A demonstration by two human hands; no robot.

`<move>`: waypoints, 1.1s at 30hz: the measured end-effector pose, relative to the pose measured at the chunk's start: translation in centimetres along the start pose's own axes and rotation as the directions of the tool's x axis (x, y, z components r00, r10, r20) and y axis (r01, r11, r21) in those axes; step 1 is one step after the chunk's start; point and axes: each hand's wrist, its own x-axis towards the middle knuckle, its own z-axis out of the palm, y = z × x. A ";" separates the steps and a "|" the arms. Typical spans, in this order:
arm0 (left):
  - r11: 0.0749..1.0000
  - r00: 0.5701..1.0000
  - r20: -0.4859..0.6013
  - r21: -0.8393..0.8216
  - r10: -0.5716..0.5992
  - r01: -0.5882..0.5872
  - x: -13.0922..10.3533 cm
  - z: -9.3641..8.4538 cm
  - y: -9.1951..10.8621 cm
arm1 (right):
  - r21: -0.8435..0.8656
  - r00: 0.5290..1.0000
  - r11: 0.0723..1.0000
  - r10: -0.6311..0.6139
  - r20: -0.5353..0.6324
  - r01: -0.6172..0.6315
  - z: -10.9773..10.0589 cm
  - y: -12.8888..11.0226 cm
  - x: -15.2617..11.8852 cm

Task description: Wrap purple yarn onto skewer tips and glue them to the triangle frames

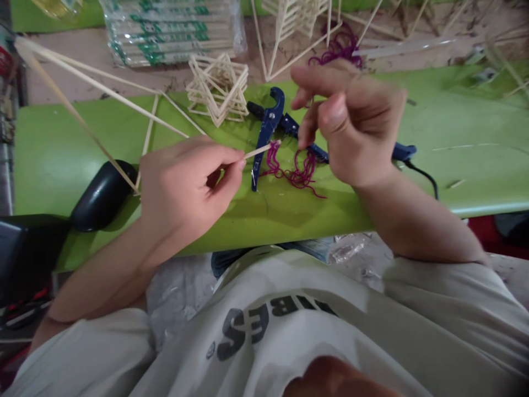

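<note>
My left hand (192, 187) pinches a thin wooden stick (258, 150) between thumb and forefinger, its tip pointing right. Purple thread (275, 146) is wound around that tip, and loose strands (303, 170) trail below it over the green surface. Slightly blurred, my right hand (351, 118) is raised to the right of the tip, fingers apart and partly bent, with nothing visible in them. Beneath the tip lies a blue-handled cutter (266, 129). A large frame of joined sticks (103, 82) extends left behind my left hand; whether the pinched stick belongs to it is hidden.
A star-shaped stick lattice (219, 88) sits behind my left hand, near a plastic pack of wrapped chopsticks (173, 33). More stick frames (295, 19) and purple thread (336, 47) lie at the back. A black rounded object (103, 196) is at left, a blue corded tool (403, 151) at right.
</note>
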 end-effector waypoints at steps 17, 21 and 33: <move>1.000 1.000 0.028 0.009 -0.007 0.006 -0.1 0.1 -0.1 | -0.130 0.979 0.976 -0.159 0.125 0.175 1.2 -1.0 -0.5; 0.999 1.000 0.006 0.033 0.013 -0.013 0.0 0.2 -0.2 | -0.095 0.983 0.990 -0.091 0.160 0.107 0.8 -0.7 -0.4; 0.985 0.985 -0.059 0.074 0.162 -0.157 0.2 0.8 -0.1 | -0.110 0.985 0.985 -0.115 0.127 0.130 2.0 -0.6 -1.8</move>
